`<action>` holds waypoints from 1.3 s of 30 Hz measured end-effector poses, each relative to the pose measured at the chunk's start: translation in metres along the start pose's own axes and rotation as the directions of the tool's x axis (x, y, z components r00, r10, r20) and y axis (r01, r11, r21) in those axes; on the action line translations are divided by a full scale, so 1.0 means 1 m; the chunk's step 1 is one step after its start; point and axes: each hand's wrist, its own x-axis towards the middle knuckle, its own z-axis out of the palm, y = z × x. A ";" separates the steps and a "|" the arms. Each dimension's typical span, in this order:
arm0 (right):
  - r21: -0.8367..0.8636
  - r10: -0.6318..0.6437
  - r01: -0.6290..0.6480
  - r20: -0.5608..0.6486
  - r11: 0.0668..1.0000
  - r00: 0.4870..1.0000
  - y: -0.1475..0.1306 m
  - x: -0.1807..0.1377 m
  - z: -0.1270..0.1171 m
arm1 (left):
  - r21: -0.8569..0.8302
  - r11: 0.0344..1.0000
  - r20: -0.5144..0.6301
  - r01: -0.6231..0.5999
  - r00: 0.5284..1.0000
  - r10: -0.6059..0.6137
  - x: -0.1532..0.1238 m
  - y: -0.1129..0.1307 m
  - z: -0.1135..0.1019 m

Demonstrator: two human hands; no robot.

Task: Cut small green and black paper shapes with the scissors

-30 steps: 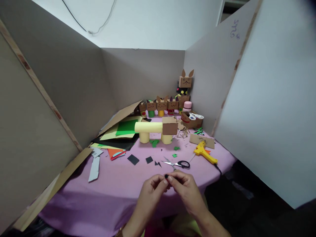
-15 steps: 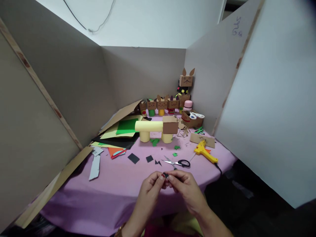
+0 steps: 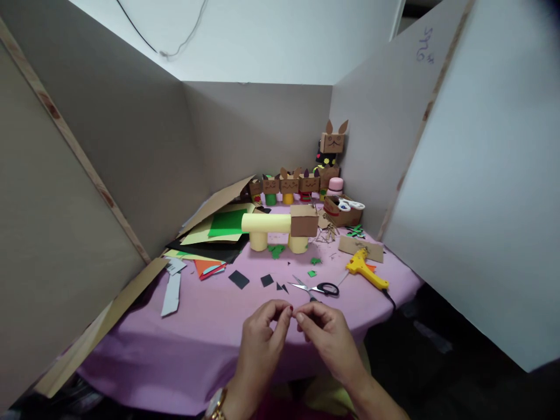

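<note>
Close together over the table's front part, my left hand [image 3: 263,331] and my right hand [image 3: 326,333] each pinch thumb against forefinger. Anything between the fingertips is too small or hidden to make out. Just beyond my fingers lie black-handled scissors [image 3: 326,289] with parted blades. To their left are a small black paper square [image 3: 266,281], a larger black rectangle [image 3: 238,279] and small black scraps [image 3: 280,286]. Further back stands a pale yellow paper-tube animal [image 3: 266,223] with a brown cardboard box head [image 3: 304,221].
A yellow glue gun [image 3: 366,270] lies at the right by a cardboard strip [image 3: 361,249]. Coloured paper sheets [image 3: 227,224] are stacked at left, near a white strip [image 3: 171,294]. Small box-headed animals [image 3: 289,185] stand behind, beside a cardboard box [image 3: 343,213] holding white-handled scissors [image 3: 350,205].
The small dark piece that showed between my fingertips is no longer visible. My hands have drawn slightly apart, and the view has shifted a little.
</note>
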 end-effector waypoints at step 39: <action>-0.324 -0.191 0.172 -0.028 0.930 0.981 0.051 0.065 0.018 | 0.223 0.958 0.233 -0.181 0.964 0.128 0.049 -0.055 -0.002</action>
